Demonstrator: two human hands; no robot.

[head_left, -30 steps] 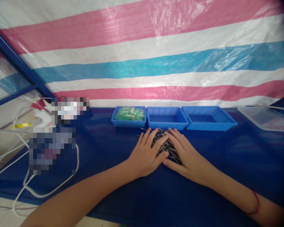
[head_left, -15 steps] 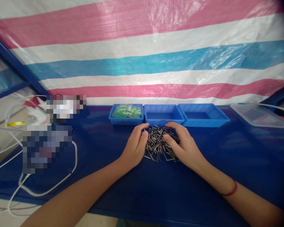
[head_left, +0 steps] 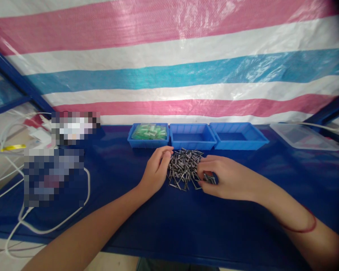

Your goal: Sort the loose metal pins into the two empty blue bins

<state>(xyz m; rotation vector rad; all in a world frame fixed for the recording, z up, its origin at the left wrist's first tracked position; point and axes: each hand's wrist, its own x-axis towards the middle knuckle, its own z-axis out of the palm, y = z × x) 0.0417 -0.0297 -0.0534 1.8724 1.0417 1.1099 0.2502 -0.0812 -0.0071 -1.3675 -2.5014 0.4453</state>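
A heap of thin metal pins [head_left: 184, 168] lies on the dark blue table [head_left: 186, 222], just in front of three blue trays. My left hand [head_left: 155, 171] rests on its edge at the heap's left side, fingers curled toward the pins and touching them. My right hand [head_left: 224, 178] is at the heap's right side, fingers closed round a small bunch of pins. A red string circles my right wrist.
The left blue tray [head_left: 148, 135] holds green parts; the middle tray [head_left: 192, 136] and right tray [head_left: 238, 135] show bare bottoms. A clear plastic lid [head_left: 305, 136] lies at the far right. White cables [head_left: 53, 222] loop at the left. A striped tarp hangs behind.
Both hands were flat on top of the heap a second ago. They have drawn apart to its sides, and the right hand has closed on some pins.
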